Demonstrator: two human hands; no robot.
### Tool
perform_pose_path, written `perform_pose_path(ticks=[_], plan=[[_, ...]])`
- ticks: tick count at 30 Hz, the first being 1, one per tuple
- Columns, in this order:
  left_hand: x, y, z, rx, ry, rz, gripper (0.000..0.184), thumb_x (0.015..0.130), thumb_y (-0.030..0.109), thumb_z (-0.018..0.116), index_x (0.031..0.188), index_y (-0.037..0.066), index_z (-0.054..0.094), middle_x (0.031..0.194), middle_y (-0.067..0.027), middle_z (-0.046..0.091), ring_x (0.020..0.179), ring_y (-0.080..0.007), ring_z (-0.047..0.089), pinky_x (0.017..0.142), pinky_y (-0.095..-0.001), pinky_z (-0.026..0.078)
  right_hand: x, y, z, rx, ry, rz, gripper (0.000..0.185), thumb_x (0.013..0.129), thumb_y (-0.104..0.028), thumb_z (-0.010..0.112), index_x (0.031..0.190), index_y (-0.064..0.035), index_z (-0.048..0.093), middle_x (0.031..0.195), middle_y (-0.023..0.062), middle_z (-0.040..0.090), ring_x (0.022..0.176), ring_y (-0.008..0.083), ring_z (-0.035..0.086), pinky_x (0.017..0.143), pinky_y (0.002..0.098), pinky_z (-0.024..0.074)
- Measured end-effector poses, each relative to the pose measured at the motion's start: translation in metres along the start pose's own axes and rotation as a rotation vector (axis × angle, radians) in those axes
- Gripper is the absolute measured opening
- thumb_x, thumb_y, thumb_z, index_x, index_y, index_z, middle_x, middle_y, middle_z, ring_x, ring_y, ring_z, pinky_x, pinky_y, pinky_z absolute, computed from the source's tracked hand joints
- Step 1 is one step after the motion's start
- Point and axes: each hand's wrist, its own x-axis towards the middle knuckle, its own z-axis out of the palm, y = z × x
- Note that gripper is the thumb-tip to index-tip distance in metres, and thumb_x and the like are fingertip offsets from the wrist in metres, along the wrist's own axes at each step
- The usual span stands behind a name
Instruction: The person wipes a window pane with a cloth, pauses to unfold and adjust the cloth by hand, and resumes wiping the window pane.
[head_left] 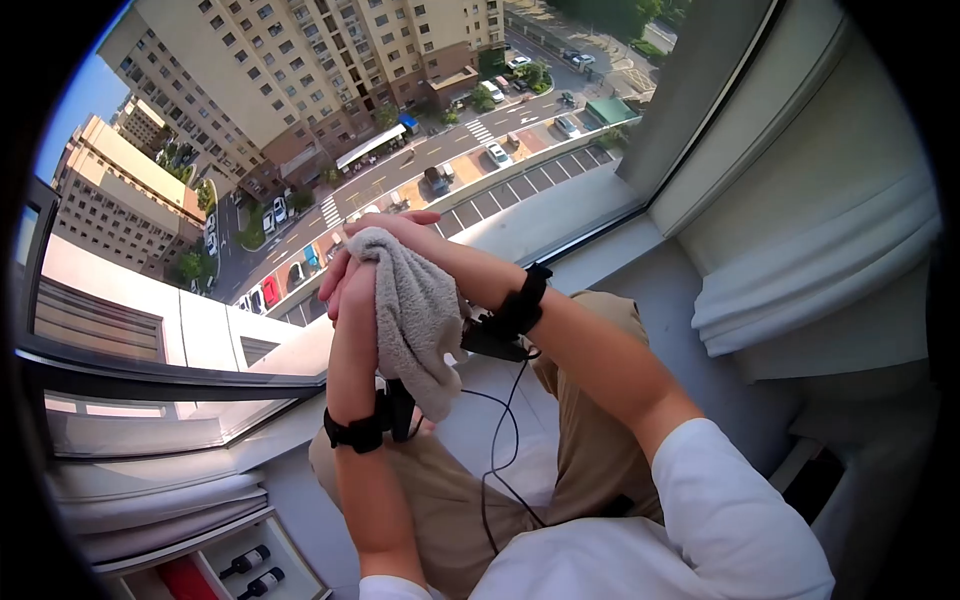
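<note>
A grey terry cloth (415,310) is bunched at its top between my two hands, and its loose end hangs down toward my knees. My left hand (350,285) is closed at the cloth's upper left side, its fingers partly hidden. My right hand (395,230) lies across the top, closed over the bunched cloth, with a fingertip or thumb sticking out. Both hands are close together, touching or nearly so. Black straps with small devices circle the left wrist (358,432) and the right wrist (525,305).
A black cable (490,470) hangs between my bent knees. An open window sash (180,365) stands at left; beyond the sill (610,250) lie a street and tall buildings far below. A curtain (820,270) hangs at right. Wine bottles (245,562) lie in a compartment at lower left.
</note>
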Motion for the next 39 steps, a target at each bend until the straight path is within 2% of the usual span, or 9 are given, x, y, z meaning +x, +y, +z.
perform_pose_path(ticks=[2,5,7,8,10,12,18,19,39], plan=[[0.007,-0.025,-0.019,-0.138,0.108,-0.131,0.048,0.11,0.035,0.043,0.144,0.003,0.055,0.126,-0.0072,0.064,0.114,-0.0177,0.063,0.098,-0.0281,0.051,-0.003,-0.003,0.006,0.001,-0.058,-0.013,0.051,0.11,-0.034,0.039,0.11,0.0061,0.071,0.106,0.0167,0.074,0.099,0.0206,0.07,0.098,0.0278,0.0527],[0.016,-0.022,-0.015,-0.134,-0.02,-0.143,0.048,0.111,0.033,0.043,0.144,0.002,0.055,0.124,-0.0066,0.064,0.113,-0.0163,0.062,0.096,-0.0279,0.051,-0.013,-0.011,0.016,-0.044,-0.181,-0.009,0.062,0.11,-0.039,0.032,0.113,0.0112,0.069,0.11,0.0215,0.073,0.101,0.0267,0.071,0.1,0.0316,0.0531],[0.022,-0.021,-0.005,-0.067,-0.116,-0.003,0.042,0.112,0.027,0.045,0.143,0.001,0.056,0.125,-0.0068,0.064,0.112,-0.0145,0.062,0.096,-0.0289,0.051,-0.017,-0.008,0.013,-0.086,-0.127,-0.018,0.062,0.11,-0.04,0.033,0.113,0.0118,0.068,0.107,0.0205,0.074,0.1,0.0274,0.071,0.1,0.0336,0.0531],[0.016,-0.006,0.008,-0.09,-0.007,-0.032,0.036,0.11,0.02,0.048,0.137,0.0,0.059,0.123,-0.0074,0.065,0.112,-0.0144,0.062,0.094,-0.0272,0.051,-0.012,-0.003,0.002,-0.136,-0.116,-0.02,0.062,0.111,-0.04,0.034,0.113,0.0119,0.068,0.107,0.02,0.074,0.1,0.0273,0.07,0.099,0.0342,0.0532],[0.006,-0.01,0.009,-0.058,0.029,0.002,0.035,0.109,0.02,0.048,0.136,0.0,0.059,0.122,-0.0079,0.065,0.111,-0.015,0.062,0.094,-0.0277,0.051,-0.03,-0.013,0.035,-0.093,-0.026,0.033,0.063,0.11,-0.043,0.036,0.113,0.0114,0.068,0.105,0.0192,0.074,0.098,0.0267,0.07,0.098,0.0333,0.0531],[-0.001,-0.019,0.008,-0.057,0.021,0.025,0.035,0.108,0.019,0.048,0.135,0.0,0.06,0.121,-0.0084,0.066,0.11,-0.0157,0.063,0.093,-0.0282,0.052,-0.031,-0.004,0.025,-0.186,-0.019,-0.061,0.064,0.111,-0.046,0.035,0.115,0.0108,0.065,0.099,0.0187,0.072,0.101,0.0301,0.07,0.098,0.0388,0.0548],[-0.01,-0.026,0.001,-0.065,0.043,0.04,0.034,0.105,0.018,0.049,0.131,-0.001,0.061,0.118,-0.0098,0.067,0.107,-0.0177,0.064,0.092,-0.0297,0.052,-0.024,-0.002,0.026,-0.185,0.054,0.047,0.059,0.111,-0.044,0.037,0.109,0.0078,0.064,0.093,0.0175,0.07,0.096,0.0305,0.07,0.095,0.0397,0.0562],[-0.011,-0.031,0.002,-0.065,0.038,0.038,0.034,0.105,0.018,0.049,0.13,-0.001,0.062,0.117,-0.0101,0.067,0.107,-0.018,0.064,0.092,-0.0299,0.052,-0.025,0.003,0.026,-0.181,0.107,0.038,0.06,0.106,-0.044,0.044,0.102,0.0105,0.07,0.091,0.0204,0.074,0.088,0.0302,0.072,0.087,0.0393,0.0582],[-0.008,-0.052,-0.001,-0.045,0.068,0.044,0.032,0.096,0.014,0.05,0.117,-0.004,0.067,0.107,-0.0149,0.071,0.098,-0.0246,0.067,0.088,-0.0347,0.052,-0.025,0.013,0.013,-0.126,0.108,0.129,0.061,0.106,-0.043,0.043,0.105,0.0128,0.068,0.093,0.0222,0.074,0.092,0.0332,0.072,0.091,0.0396,0.0575]])
